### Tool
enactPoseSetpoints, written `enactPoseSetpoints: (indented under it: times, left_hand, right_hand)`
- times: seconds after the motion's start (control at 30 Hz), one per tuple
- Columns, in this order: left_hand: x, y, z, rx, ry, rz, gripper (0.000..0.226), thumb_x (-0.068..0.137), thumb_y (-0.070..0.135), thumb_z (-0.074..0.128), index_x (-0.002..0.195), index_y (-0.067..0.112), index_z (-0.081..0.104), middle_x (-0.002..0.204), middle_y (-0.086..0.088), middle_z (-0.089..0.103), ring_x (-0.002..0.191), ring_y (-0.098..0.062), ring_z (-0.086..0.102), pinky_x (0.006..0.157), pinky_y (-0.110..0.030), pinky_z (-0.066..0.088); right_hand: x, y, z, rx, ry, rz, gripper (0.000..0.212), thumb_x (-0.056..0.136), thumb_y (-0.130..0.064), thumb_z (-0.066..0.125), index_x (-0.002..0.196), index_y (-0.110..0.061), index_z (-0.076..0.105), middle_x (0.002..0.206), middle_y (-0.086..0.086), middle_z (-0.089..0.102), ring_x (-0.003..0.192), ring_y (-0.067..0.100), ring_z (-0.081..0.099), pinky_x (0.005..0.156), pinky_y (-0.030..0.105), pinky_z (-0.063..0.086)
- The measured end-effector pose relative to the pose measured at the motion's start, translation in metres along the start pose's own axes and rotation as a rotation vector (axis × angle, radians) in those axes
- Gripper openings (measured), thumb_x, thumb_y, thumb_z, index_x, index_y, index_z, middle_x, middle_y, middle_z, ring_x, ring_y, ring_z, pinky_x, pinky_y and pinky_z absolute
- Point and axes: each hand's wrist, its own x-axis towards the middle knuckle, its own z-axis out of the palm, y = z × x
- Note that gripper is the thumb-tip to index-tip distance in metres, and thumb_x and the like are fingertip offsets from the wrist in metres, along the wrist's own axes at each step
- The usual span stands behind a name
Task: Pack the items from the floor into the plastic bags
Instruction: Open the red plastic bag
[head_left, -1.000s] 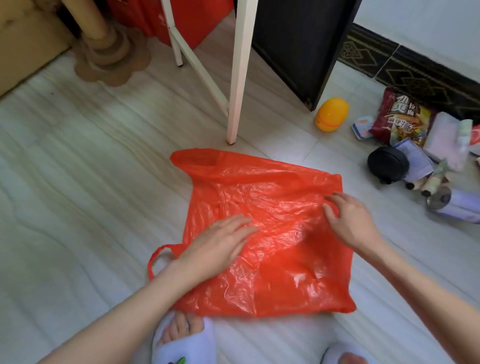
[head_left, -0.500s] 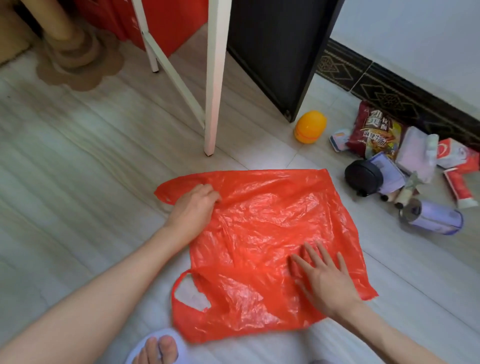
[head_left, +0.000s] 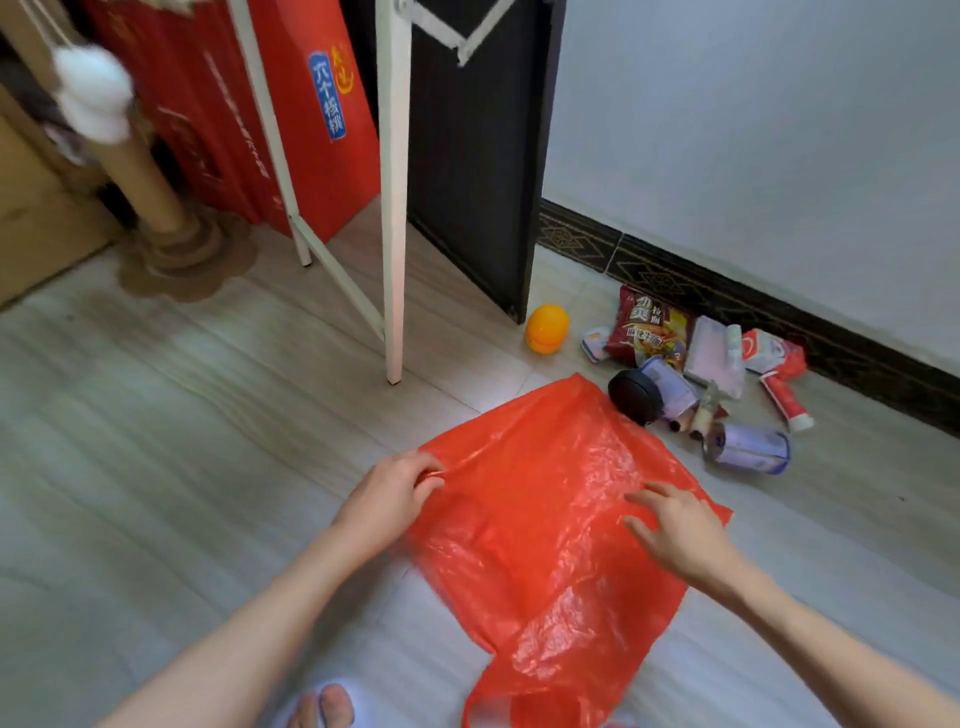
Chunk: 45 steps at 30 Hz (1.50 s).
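A red plastic bag (head_left: 540, 499) is lifted off the floor and hangs towards my feet. My left hand (head_left: 389, 493) pinches its left edge. My right hand (head_left: 675, 530) lies on the bag's right side with fingers spread. Beyond the bag, by the wall, lies a pile of items: an orange ball-shaped container (head_left: 546, 329), a dark red noodle packet (head_left: 647, 327), a black round lid (head_left: 634, 397), a pale tissue pack (head_left: 719, 353), a red-and-white tube (head_left: 784, 402) and a purple can (head_left: 748, 448) on its side.
A white folding-table leg (head_left: 394, 208) stands just behind the bag. A dark cabinet panel (head_left: 478, 156) and red gift bags (head_left: 291, 119) stand further back. A cardboard cat post (head_left: 161, 208) is at the left. My slippered foot (head_left: 327, 706) is at the bottom edge.
The bag has been raised and turned, so its handles now hang towards my feet. My left hand kept the edge; my right hand shifted up and to the right on the bag.
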Motion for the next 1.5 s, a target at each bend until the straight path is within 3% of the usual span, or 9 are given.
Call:
enactPoseSetpoints:
  times: [0.23, 0.43, 0.7, 0.9, 1.0, 1.13, 1.2, 1.3, 1.5]
  left_hand:
    - [-0.023, 0.151, -0.114, -0.133, 0.228, 0.152, 0.016, 0.087, 0.023, 0.061, 0.086, 0.010, 0.070, 0.084, -0.001, 0.070, 0.077, -0.009, 0.057, 0.065, -0.011, 0.036]
    - [-0.055, 0.241, -0.183, -0.247, 0.423, 0.220, 0.016, 0.086, 0.025, 0.062, 0.088, 0.012, 0.071, 0.084, 0.001, 0.070, 0.078, -0.007, 0.060, 0.070, -0.017, 0.043]
    - [-0.091, 0.228, -0.230, -0.014, 0.700, 0.107, 0.019, 0.087, 0.035, 0.058, 0.092, 0.021, 0.070, 0.093, 0.000, 0.072, 0.093, -0.021, 0.063, 0.080, -0.033, 0.048]
    - [-0.087, 0.216, -0.234, 0.227, 0.763, -0.101, 0.030, 0.089, 0.042, 0.051, 0.102, 0.020, 0.066, 0.110, -0.008, 0.063, 0.105, -0.030, 0.053, 0.083, -0.039, 0.041]
    - [-0.079, 0.219, -0.226, 0.137, 0.909, 0.039, 0.040, 0.086, 0.040, 0.058, 0.121, 0.022, 0.054, 0.123, -0.004, 0.053, 0.116, -0.027, 0.044, 0.092, -0.043, 0.036]
    - [-0.076, 0.229, -0.185, 0.442, 0.647, 0.549, 0.061, 0.070, 0.053, 0.063, 0.124, 0.028, 0.050, 0.121, 0.006, 0.056, 0.119, -0.016, 0.048, 0.101, -0.041, 0.035]
    - [-0.072, 0.226, -0.173, 0.574, 0.575, 0.620, 0.036, 0.071, 0.034, 0.064, 0.106, 0.024, 0.062, 0.105, 0.003, 0.065, 0.104, -0.019, 0.061, 0.095, -0.045, 0.047]
    - [-0.072, 0.221, -0.181, 0.391, 0.513, 0.565, 0.025, 0.076, 0.020, 0.043, 0.084, 0.019, 0.066, 0.086, 0.004, 0.067, 0.083, -0.016, 0.064, 0.080, -0.034, 0.053]
    - [-0.086, 0.206, -0.192, -0.017, 0.149, 0.374, 0.011, 0.086, 0.012, 0.061, 0.087, 0.016, 0.071, 0.079, 0.002, 0.070, 0.075, -0.008, 0.064, 0.069, -0.014, 0.047]
  right_hand:
    - [-0.065, -0.076, -0.115, 0.271, 0.109, -0.201, 0.075, 0.073, -0.061, 0.062, 0.133, -0.019, 0.046, 0.137, 0.001, 0.050, 0.126, 0.016, 0.045, 0.104, 0.031, 0.037]
    - [-0.110, -0.123, -0.169, 0.348, 0.446, -0.185, 0.038, 0.083, -0.047, 0.055, 0.107, -0.018, 0.058, 0.108, 0.004, 0.058, 0.105, 0.025, 0.056, 0.083, 0.034, 0.044]
    - [-0.127, -0.078, -0.217, 0.527, 0.700, -0.062, 0.026, 0.084, -0.012, 0.052, 0.104, -0.017, 0.069, 0.108, 0.013, 0.055, 0.110, 0.031, 0.048, 0.092, 0.033, 0.039]
    - [-0.141, -0.061, -0.242, 0.837, 0.628, -0.185, 0.019, 0.079, -0.008, 0.066, 0.080, -0.026, 0.071, 0.087, 0.003, 0.074, 0.087, 0.016, 0.067, 0.077, 0.026, 0.046]
    - [-0.148, -0.064, -0.240, 0.909, 0.523, -0.321, 0.018, 0.077, -0.009, 0.070, 0.069, -0.026, 0.070, 0.070, 0.000, 0.073, 0.069, 0.009, 0.068, 0.077, 0.030, 0.052]
    - [-0.146, -0.075, -0.235, 0.834, 0.425, -0.424, 0.011, 0.083, -0.020, 0.066, 0.075, -0.020, 0.074, 0.072, 0.000, 0.074, 0.069, 0.015, 0.068, 0.075, 0.034, 0.051]
    - [-0.147, -0.079, -0.232, 0.791, 0.401, -0.480, 0.013, 0.083, -0.019, 0.065, 0.074, -0.023, 0.074, 0.073, -0.001, 0.074, 0.066, 0.015, 0.065, 0.072, 0.033, 0.050]
    - [-0.148, -0.080, -0.230, 0.755, 0.378, -0.507, 0.022, 0.081, -0.018, 0.067, 0.068, -0.035, 0.072, 0.072, -0.006, 0.073, 0.071, 0.011, 0.067, 0.072, 0.029, 0.051]
    - [-0.137, -0.065, -0.226, 0.450, 0.413, -0.303, 0.007, 0.076, -0.025, 0.072, 0.081, -0.030, 0.070, 0.082, -0.007, 0.056, 0.081, 0.009, 0.054, 0.068, 0.018, 0.039]
